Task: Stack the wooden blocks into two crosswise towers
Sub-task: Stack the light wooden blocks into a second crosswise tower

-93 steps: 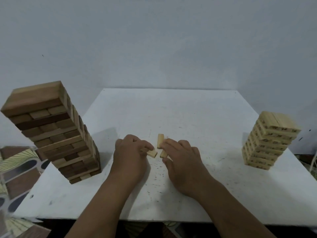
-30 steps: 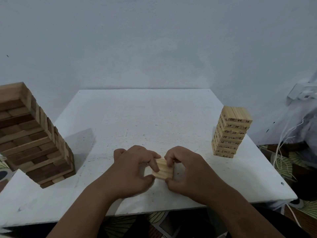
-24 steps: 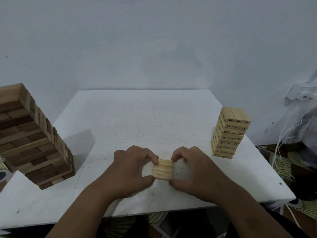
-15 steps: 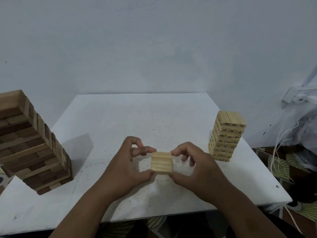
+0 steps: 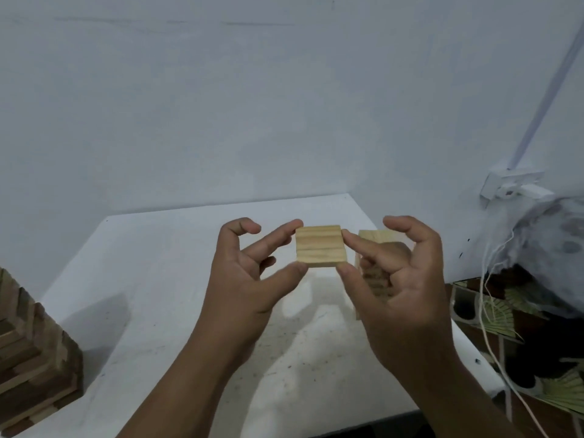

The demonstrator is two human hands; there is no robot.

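A row of three pale wooden blocks [image 5: 319, 245], pressed side by side into a near-square slab, is held in the air at the centre of the frame, above the white surface [image 5: 164, 279]. The left hand [image 5: 249, 273] pinches the slab's left edge between thumb and a fingertip, remaining fingers curled clear; the right hand [image 5: 398, 279] pinches the right edge likewise, with thumb at the lower corner and a fingertip at the upper. The blocks appear light, rigid and smooth-sawn; nothing bonds them, so in my judgement only inward pressure from both sides keeps the row together, and a slackened pinch would let the middle block drop. The best hold is as now, on the two outer edges, squeezing across the seams. The pale tower [image 5: 373, 238] stands right of centre, largely hidden behind the right hand; it looks the likely destination, and being loose-stacked it would tolerate little sideways knock. The darker tower [image 5: 34, 352] sits at the lower left edge of the frame, well apart. No brand, label or legible writing is visible; faint dark marks on the pale tower's side are too blurred to read.
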